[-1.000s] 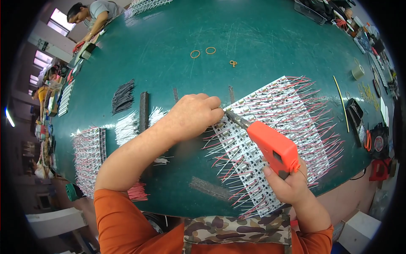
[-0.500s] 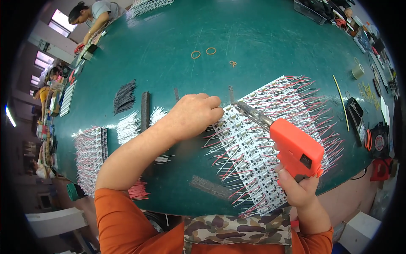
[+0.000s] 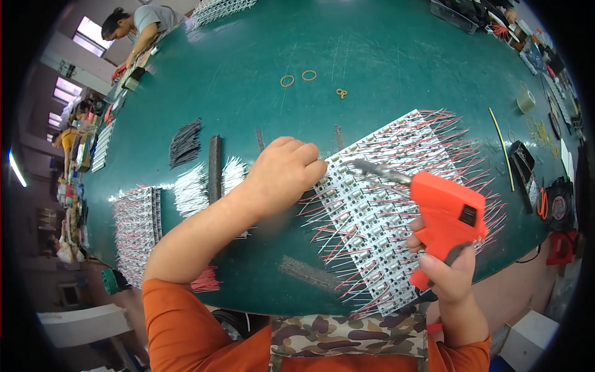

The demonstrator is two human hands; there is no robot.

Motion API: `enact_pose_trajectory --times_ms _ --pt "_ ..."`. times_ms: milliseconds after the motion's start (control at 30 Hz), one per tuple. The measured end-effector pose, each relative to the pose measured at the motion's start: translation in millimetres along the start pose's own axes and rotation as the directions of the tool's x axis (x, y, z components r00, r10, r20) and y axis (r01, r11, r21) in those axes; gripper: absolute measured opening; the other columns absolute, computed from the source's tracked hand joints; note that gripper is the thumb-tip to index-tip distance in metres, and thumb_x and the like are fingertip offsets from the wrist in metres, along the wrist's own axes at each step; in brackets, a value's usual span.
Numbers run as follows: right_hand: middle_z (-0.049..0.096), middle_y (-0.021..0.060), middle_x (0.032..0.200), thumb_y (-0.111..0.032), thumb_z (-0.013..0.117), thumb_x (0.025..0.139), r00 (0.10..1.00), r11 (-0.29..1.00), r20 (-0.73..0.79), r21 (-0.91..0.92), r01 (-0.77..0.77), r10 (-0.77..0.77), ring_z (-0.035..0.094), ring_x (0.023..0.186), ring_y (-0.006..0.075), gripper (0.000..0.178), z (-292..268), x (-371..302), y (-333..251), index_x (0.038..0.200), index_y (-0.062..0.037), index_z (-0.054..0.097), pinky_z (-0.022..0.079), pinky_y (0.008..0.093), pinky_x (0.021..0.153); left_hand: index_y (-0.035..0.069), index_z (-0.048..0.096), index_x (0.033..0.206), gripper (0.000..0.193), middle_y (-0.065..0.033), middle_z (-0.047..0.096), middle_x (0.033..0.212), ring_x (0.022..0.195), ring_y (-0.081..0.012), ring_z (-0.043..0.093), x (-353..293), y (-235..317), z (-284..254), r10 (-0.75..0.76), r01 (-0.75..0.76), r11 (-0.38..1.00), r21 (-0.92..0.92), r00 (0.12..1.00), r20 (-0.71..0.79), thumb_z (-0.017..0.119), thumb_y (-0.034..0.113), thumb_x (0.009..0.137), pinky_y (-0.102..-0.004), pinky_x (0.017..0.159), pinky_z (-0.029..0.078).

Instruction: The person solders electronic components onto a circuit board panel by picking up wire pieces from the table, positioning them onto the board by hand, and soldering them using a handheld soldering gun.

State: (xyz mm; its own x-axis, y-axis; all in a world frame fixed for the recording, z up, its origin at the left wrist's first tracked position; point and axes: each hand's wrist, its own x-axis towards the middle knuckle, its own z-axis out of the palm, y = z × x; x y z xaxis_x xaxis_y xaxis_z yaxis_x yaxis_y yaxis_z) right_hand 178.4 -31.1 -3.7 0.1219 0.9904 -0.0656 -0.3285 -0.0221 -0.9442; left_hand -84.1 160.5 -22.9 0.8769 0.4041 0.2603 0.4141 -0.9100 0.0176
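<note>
Right hand [image 3: 452, 276], fingers wrapped round red gun-shaped tool [image 3: 447, 197], has shifted rightward; left hand [image 3: 286, 170] nearly unmoved, fingers curled, can't tell if pinching.

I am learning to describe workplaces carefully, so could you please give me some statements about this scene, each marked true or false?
1. The right hand holds a red gun-shaped tool. True.
2. The left hand is on the white wire pile. False: the left hand is at the corner of the white circuit panel.
3. Two open orange rings lie on the green table. True.
4. The black bundle lies right of the panel. False: the black bundle lies left of it.
</note>
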Motion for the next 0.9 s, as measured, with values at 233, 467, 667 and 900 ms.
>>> enact_pose_trajectory --times_ms 233,467,667,900 --pt "0.066 0.0089 0.095 0.001 0.068 0.08 0.983 0.9 0.101 -0.398 0.18 -0.152 0.065 0.079 0.0171 0.033 2.0 4.0 18.7 0.112 0.002 0.061 0.051 0.0301 0.071 0.009 0.06 0.076 0.005 -0.0048 0.058 0.077 0.082 -0.0236 0.063 5.9 6.3 2.1 0.08 -0.075 0.995 0.058 0.994 -0.078 0.06 0.012 0.073 -0.0418 0.09 0.048" --pt "0.065 0.0108 0.09 -0.005 0.069 0.078 0.969 0.818 0.173 -0.521 0.244 -0.179 0.064 0.072 0.0228 0.033 1.8 9.2 22.6 0.111 -0.0008 0.062 0.05 0.0324 0.067 0.008 0.059 0.072 0.004 -0.0051 0.057 0.077 0.082 -0.0241 0.062 8.4 6.3 1.9 0.085 -0.083 0.996 0.036 0.995 -0.047 0.06 0.012 0.072 -0.0421 0.091 0.048" --pt "0.064 0.0102 0.088 -0.006 0.069 0.078 0.965 0.793 0.2 -0.553 0.254 -0.169 0.064 0.072 0.0226 0.034 2.6 11.6 19.7 0.111 -0.0001 0.062 0.049 0.0325 0.067 0.008 0.059 0.069 0.005 -0.0055 0.056 0.076 0.08 -0.0243 0.062 10.1 7.9 1.7 0.085 -0.084 0.996 0.038 0.996 -0.031 0.061 0.012 0.072 -0.0425 0.09 0.048" --pt "0.064 0.0086 0.084 -0.005 0.068 0.078 0.956 0.773 0.259 -0.574 0.27 -0.141 0.063 0.071 0.0225 0.037 4.9 15.4 15.0 0.114 -0.0002 0.06 0.049 0.0328 0.067 0.008 0.06 0.07 0.005 -0.0061 0.057 0.077 0.081 -0.0247 0.062 9.1 8.7 2.3 0.062 -0.062 0.998 0.034 0.998 -0.017 0.06 0.012 0.073 -0.0426 0.091 0.047"
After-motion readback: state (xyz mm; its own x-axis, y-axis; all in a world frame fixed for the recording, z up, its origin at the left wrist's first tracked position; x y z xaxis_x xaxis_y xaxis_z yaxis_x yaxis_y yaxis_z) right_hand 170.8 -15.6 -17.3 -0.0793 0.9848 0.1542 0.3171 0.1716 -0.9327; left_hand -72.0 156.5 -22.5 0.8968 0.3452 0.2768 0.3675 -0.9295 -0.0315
